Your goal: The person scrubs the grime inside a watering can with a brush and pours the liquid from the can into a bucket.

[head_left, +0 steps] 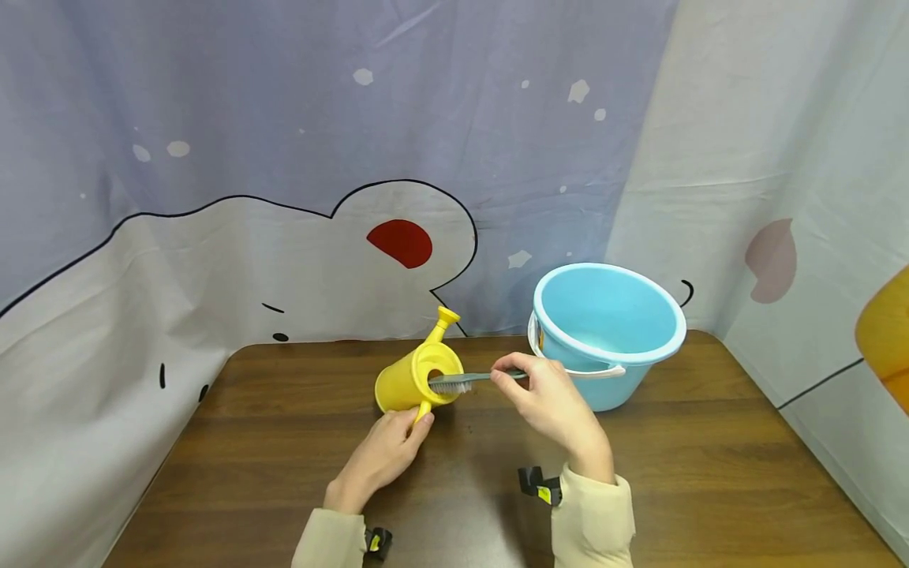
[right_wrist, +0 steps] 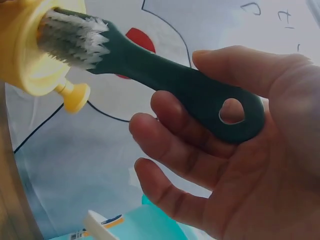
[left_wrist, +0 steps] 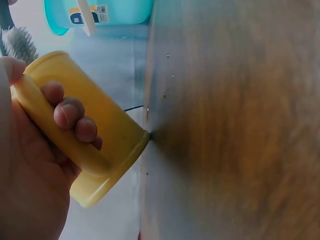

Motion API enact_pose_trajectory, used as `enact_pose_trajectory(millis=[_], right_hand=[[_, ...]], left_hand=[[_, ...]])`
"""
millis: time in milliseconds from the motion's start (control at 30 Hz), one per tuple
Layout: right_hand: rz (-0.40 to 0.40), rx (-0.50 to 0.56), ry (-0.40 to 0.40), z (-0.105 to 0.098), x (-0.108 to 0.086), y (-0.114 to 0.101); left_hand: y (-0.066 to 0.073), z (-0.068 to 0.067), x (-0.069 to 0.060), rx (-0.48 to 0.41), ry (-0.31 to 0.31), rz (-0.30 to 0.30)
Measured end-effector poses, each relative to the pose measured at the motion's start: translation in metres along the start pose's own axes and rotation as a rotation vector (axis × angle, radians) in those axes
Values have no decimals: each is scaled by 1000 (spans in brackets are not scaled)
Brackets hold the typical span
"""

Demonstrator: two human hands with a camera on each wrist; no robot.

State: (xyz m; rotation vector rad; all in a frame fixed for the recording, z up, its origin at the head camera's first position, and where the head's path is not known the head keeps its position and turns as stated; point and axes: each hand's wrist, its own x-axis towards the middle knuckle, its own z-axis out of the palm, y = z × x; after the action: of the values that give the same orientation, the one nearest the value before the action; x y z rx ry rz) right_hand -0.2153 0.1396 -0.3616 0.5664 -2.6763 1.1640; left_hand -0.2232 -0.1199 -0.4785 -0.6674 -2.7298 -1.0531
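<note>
My left hand point(head_left: 383, 451) grips the handle of a yellow watering can point(head_left: 399, 386); in the left wrist view the fingers curl round the handle point(left_wrist: 65, 137) of the can, which is tilted with its lower edge at the table. My right hand point(head_left: 557, 406) holds a dark green brush point(right_wrist: 170, 75) by its handle between thumb and fingers. The white bristles point(right_wrist: 80, 40) point down and lie at the can's opening, their front part inside the rim. The can's spout point(head_left: 442, 323) points up and away.
A light blue bucket point(head_left: 611, 315) with a white handle point(head_left: 592, 373) stands at the back right of the wooden table point(head_left: 454, 505), just beyond my right hand. A patterned curtain point(head_left: 284, 118) hangs behind the table. Small drops point(left_wrist: 168, 55) lie on the tabletop.
</note>
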Motion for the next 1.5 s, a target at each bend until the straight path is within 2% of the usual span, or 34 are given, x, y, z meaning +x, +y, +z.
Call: enact_pose_trajectory(millis=[333,633,967,1233,1500], right_hand=[[-74,-27,14,15,6,-3],[-69,8,-26,31,14,2],[-98,4,-37,51,20,7],[-106,-24,-61,70,24,12],[-110,-18,-61,78,27,15]], left_hand=[[1,-5,-2,7,-22,-15],[3,-2,-1,-39,-6,-25],[2,-2,-2,-88,-37,-37],[3,-1,-2,-101,-48,-20],[3,1,-1,-93,-51,-2]])
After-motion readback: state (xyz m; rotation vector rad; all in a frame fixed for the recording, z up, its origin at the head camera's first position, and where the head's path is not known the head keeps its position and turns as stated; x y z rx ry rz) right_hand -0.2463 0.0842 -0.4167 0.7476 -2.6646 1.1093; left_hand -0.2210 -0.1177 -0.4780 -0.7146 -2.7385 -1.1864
